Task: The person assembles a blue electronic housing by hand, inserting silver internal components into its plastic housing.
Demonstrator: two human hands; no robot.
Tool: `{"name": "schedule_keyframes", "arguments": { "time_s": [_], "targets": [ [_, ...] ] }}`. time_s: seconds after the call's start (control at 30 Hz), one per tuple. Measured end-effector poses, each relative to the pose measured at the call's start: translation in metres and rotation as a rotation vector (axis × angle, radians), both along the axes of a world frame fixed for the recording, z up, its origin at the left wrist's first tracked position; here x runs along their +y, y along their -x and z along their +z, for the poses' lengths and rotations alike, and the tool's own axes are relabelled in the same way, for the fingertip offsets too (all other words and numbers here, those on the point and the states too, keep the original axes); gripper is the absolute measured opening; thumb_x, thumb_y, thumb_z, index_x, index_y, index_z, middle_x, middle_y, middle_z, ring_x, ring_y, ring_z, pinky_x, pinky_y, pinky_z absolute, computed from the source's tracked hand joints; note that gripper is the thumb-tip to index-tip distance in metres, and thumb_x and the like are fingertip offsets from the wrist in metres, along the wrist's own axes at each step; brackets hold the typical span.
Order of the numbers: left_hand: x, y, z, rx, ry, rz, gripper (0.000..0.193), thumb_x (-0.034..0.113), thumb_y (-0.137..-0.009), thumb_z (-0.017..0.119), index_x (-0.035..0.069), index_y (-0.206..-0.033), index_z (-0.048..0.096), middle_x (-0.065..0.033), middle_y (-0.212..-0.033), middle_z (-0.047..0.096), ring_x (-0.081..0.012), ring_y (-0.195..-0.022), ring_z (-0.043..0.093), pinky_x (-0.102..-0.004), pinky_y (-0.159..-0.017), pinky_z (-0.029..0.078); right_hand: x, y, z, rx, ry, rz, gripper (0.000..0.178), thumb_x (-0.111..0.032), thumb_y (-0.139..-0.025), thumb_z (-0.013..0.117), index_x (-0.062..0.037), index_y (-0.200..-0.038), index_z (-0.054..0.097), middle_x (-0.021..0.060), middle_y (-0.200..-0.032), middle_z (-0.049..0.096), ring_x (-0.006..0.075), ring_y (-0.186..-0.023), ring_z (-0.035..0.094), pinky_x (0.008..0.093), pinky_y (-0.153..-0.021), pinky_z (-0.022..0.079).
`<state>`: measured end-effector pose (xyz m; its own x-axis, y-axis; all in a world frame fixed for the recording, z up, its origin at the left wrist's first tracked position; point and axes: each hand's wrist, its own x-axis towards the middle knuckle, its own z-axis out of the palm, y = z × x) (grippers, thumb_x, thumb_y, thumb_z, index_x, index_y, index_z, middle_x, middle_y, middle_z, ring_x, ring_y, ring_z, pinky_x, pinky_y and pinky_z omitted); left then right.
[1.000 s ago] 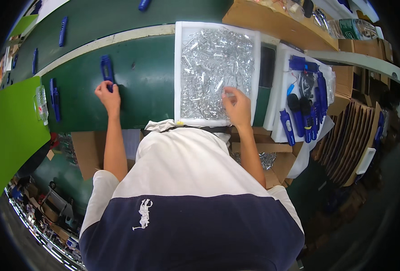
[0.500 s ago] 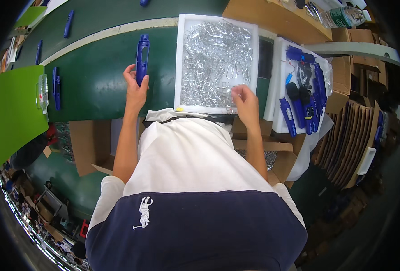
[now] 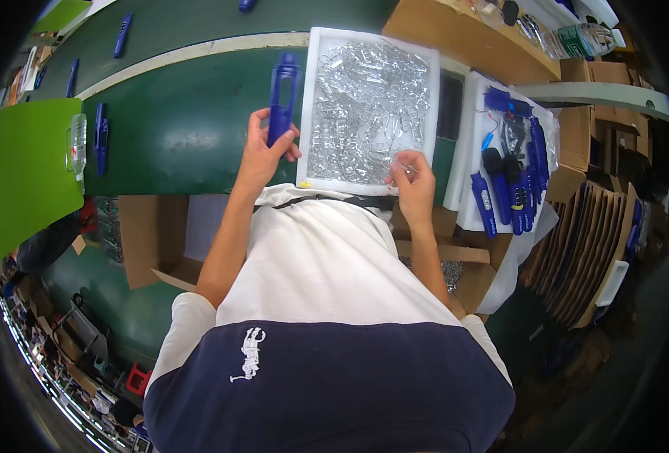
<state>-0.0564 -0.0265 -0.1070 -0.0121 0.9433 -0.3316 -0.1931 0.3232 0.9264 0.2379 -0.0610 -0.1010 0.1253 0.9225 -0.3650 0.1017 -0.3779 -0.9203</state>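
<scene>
My left hand (image 3: 261, 157) is closed around the lower end of a blue plastic microphone handle shell (image 3: 280, 119). The shell stands nearly upright, with a long window in its side, just left of a white foam tray (image 3: 434, 98). Small shiny pieces (image 3: 368, 106), clear or bare metal, fill this tray in a loose heap. Over the tray's near right corner, my right hand (image 3: 417, 187) pinches a small shiny piece (image 3: 393, 167) between thumb and fingers. Its exact kind is too small to make out.
At right, a second white foam tray (image 3: 464, 208) holds blue microphone parts (image 3: 499, 181), some black-headed. Another blue shell (image 3: 101, 140) lies left, by a green board (image 3: 25, 181). Several blue shells lie beyond the pale strip. A cardboard box (image 3: 146, 234) stands below the table edge.
My left hand has moved right with the shell, closer to the tray. My right hand stays at the tray's near right corner, slightly lower. The whole view has shifted a little.
</scene>
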Motion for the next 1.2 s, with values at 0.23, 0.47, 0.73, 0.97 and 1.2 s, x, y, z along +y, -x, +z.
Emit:
{"name": "schedule_keyframes", "arguments": {
  "time_s": [0.23,0.47,0.73,0.97,1.2],
  "targets": [
    [0.008,-0.02,0.059,-0.092,0.064,-0.182,0.045,0.006,-0.095,0.062,0.005,-0.135,0.043,-0.0031,-0.085,0.058,-0.0068,-0.057,0.048,-0.0233,-0.051,0.036,0.048,0.038,0.089,0.329,-0.249,0.168,0.019,0.007,-0.092,0.065,0.0044,-0.111,0.065,0.0116,-0.104,0.071,0.0173,-0.082,0.074,0.0272,-0.077,0.06],
    [0.01,-0.029,0.091,-0.174,0.045,-0.285,0.036,0.011,-0.097,0.056,0.003,-0.132,0.053,-0.0021,-0.082,0.057,-0.0058,-0.055,0.045,-0.022,-0.05,0.035,0.064,0.052,0.124,0.278,-0.254,0.302,0.024,0.009,-0.092,0.063,0.0066,-0.116,0.065,0.0134,-0.095,0.072,0.0187,-0.082,0.074,0.0266,-0.069,0.058],
    [0.008,-0.031,0.098,-0.152,0.039,-0.303,0.033,0.01,-0.1,0.056,0.004,-0.132,0.053,-0.0017,-0.083,0.058,-0.0056,-0.057,0.047,-0.0214,-0.051,0.036,0.066,0.051,0.128,0.301,-0.27,0.301,0.013,0.006,-0.088,0.069,0.0046,-0.101,0.07,0.0077,-0.083,0.069,0.0133,-0.064,0.069,0.0219,-0.058,0.052],
    [0.007,-0.031,0.103,-0.13,0.031,-0.343,0.022,0.007,-0.103,0.052,0.004,-0.125,0.052,-0.0061,-0.084,0.064,-0.0077,-0.059,0.053,-0.0225,-0.053,0.041,0.071,0.041,0.133,-0.019,-0.416,0.359,0.007,-0.002,-0.083,0.08,-0.0007,-0.086,0.074,-0.0025,-0.06,0.059,0.0019,-0.057,0.052,0.0195,-0.052,0.037],
    [0.01,-0.04,0.107,-0.171,0.0,-0.309,0.027,0.007,-0.102,0.05,0.005,-0.129,0.048,-0.0091,-0.082,0.065,-0.0105,-0.057,0.056,-0.0247,-0.054,0.045,0.054,0.065,0.116,0.126,-0.396,0.163,0.01,-0.01,-0.088,0.08,-0.0024,-0.09,0.074,-0.005,-0.064,0.058,0.0019,-0.059,0.045,0.0202,-0.054,0.033]
  ]
}}
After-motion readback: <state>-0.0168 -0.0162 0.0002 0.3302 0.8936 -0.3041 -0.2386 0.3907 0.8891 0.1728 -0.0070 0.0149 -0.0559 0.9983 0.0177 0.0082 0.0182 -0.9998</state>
